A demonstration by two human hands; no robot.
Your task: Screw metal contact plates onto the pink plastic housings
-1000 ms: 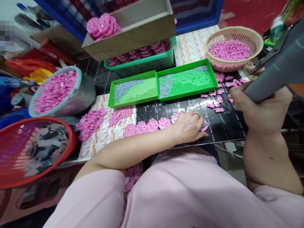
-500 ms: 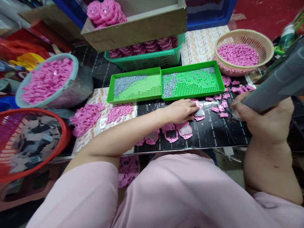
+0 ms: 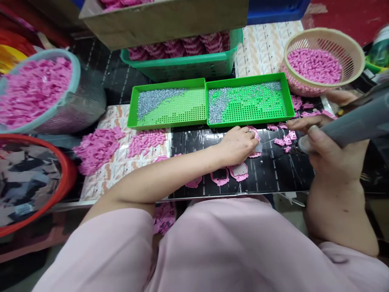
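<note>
My left hand point(image 3: 237, 146), with a ring on one finger, lies curled on a flat pink plastic piece point(image 3: 254, 134) on a black printed mat point(image 3: 273, 172), and covers most of it. Similar pink pieces point(image 3: 238, 172) with dark centres lie close below that hand. My right hand point(image 3: 316, 138) is shut around a grey cylindrical hand tool point(image 3: 349, 123), whose tip is hard to make out. Small pink pieces point(image 3: 284, 140) lie just left of that hand.
Two green perforated trays point(image 3: 247, 99) hold scattered silver pins. Pink parts fill a beige basket point(image 3: 322, 61) and a grey-rimmed basin point(image 3: 33, 91). A red basket point(image 3: 30, 182) holds grey pieces. Pink piles point(image 3: 99, 150) lie left, beneath a green crate point(image 3: 182, 56).
My left hand has moved from the row of pink pieces onto one farther up the mat. The right hand still grips the grey tool, and the view has shifted downward.
</note>
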